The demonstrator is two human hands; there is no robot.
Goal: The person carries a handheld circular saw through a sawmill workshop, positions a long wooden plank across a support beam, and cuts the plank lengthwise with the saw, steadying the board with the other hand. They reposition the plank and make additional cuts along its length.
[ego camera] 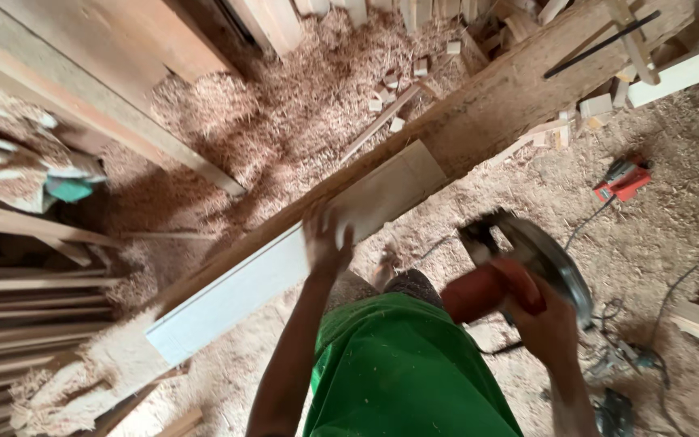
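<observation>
Bright green shirt [402, 368] dusted with sawdust, both arms bare of sleeves

Warm daylight, soft shadows, heavy motion blur

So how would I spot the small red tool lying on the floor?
Start from the long wooden beam that crosses the sawdust floor. Look to its right, past the circular saw in the right hand. The small red tool lies alone there, bright red, with a dark cord trailing off.

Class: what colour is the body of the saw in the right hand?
Red saw, head view.
</observation>
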